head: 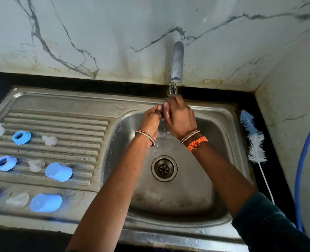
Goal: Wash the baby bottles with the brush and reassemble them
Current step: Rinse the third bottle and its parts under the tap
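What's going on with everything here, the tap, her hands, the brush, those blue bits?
tap: running
left hand: pinching a small blue part
right hand: rubbing that part under the water
bottle brush: lying unused right of the sink
blue caps: lying on the drainboard

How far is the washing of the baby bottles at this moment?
Partly done, it seems. Blue rings, clear teats and blue caps lie apart on the drainboard; whether washed, I cannot tell. In hand: both hands, left hand and right hand, hold a small blue part under the running tap. The brush lies beside the sink. Reassembly is left.
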